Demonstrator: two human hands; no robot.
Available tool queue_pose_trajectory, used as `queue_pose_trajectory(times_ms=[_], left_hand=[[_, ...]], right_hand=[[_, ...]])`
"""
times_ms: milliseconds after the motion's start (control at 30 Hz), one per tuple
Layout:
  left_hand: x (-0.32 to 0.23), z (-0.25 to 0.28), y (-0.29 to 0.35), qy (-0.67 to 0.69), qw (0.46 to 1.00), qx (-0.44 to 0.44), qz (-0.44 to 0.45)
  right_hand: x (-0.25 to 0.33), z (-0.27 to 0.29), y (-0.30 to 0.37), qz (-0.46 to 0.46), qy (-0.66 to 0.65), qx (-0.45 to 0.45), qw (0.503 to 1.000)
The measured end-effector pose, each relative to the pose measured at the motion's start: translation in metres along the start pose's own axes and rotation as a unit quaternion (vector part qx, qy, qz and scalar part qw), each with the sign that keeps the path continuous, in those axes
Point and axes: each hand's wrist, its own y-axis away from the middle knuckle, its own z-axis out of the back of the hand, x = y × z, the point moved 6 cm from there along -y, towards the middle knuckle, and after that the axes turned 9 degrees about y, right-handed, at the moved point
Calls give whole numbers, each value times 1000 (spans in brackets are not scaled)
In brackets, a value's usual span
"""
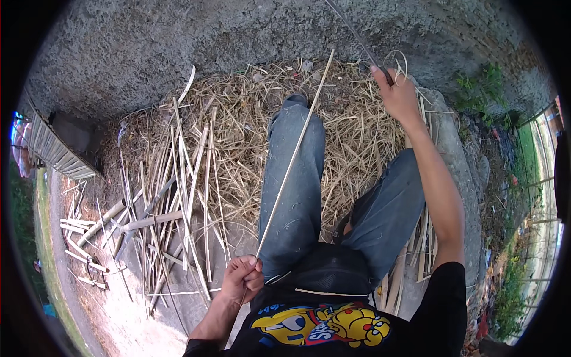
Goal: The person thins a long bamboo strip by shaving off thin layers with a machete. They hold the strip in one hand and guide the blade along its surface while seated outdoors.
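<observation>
My left hand is closed round the lower end of a long, thin bamboo strip. The strip slants up across my left trouser leg, and its far end reaches the foot of the wall. Up at the right, my right hand grips a long, dark knife whose narrow blade points up and left, well apart from the strip. A pale, curled shaving loops beside the right fingers. Another pale strip lies across my lap.
Dry shavings cover the ground around my legs. Many split bamboo strips and thicker poles are heaped at the left. A rough grey wall runs along the far side. More split pieces lie by my right thigh.
</observation>
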Motion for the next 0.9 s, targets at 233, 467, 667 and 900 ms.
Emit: queue_pose_trajectory(times_ms=[233, 467, 667, 900], left_hand=[[-9, -34, -27, -32, 999, -4, -12], [-2, -40, -38, -56, 997, -32, -47], [-5, -39, -31, -31, 998, -20, -58], [-4, -34, -33, -32, 998, -27, -42]], right_hand=[[114, -1, 109, 151, -22, 156, 976], [162, 9, 198, 337, -4, 196, 921], [118, -12, 134, 220, -22, 133, 966], [147, 2, 172, 306, 4, 118, 945]])
